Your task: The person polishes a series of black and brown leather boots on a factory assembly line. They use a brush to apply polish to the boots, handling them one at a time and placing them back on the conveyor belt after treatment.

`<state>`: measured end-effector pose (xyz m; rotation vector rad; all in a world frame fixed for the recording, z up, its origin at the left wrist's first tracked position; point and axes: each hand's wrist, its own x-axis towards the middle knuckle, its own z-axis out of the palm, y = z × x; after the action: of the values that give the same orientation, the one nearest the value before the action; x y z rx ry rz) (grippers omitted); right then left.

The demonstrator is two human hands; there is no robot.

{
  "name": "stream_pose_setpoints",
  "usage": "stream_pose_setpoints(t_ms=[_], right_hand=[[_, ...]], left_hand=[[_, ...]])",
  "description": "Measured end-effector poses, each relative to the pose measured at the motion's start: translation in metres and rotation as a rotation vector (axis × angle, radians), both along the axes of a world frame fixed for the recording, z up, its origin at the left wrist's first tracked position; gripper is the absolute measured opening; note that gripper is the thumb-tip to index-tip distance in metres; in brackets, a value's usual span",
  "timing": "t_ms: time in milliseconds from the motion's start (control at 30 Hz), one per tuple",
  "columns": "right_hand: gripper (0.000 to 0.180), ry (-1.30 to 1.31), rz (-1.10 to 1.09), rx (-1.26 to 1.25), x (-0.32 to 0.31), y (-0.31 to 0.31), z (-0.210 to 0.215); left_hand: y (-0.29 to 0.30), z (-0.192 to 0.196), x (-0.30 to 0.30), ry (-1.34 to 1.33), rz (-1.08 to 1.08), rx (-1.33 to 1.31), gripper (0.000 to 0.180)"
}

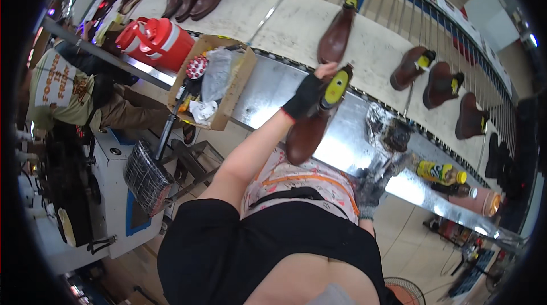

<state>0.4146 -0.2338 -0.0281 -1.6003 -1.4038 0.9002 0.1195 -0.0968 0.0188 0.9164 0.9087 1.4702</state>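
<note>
A brown leather boot with a yellow-topped last inside it hangs toe-down over the metal ledge. My left hand, in a black fingerless glove, is closed around its upper end. Just beyond, a second brown boot on a last lies on the pale conveyor. Low by the ledge on the right is my right hand, in a grey, black-stained glove. Its fingers blend into dark, smudged shapes, so whether it grips anything is unclear. Past it, a blackened lump on crumpled plastic rests on the ledge.
Several more brown boots stand along the conveyor. A cardboard box of odds and ends and a red jug sit at left. Bottles line the ledge at right. Another person is at far left.
</note>
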Motion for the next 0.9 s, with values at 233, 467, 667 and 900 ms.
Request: stream_pose_setpoints(t_ms=[233,467,667,900], right_hand=[[0.051,0.807,-0.149,-0.432,-0.004,0.002,0.008],[0.056,0.28,-0.06,-0.171,-0.001,-0.007,0.029],[0.047,0.482,-0.214,-0.224,-0.009,0.009,0.056],[0.035,0.588,-0.163,0.055,-0.004,0.004,0.073]], left_hand=[[0.066,-0.017,0.001,0.077,-0.374,-0.236,0.079],[0.025,0.049,-0.003,-0.077,-0.445,0.05,0.075],[0.01,0.059,-0.021,-0.22,-0.434,0.711,0.067],[-0.004,0.077,-0.02,-0.138,-0.494,0.646,0.07]])
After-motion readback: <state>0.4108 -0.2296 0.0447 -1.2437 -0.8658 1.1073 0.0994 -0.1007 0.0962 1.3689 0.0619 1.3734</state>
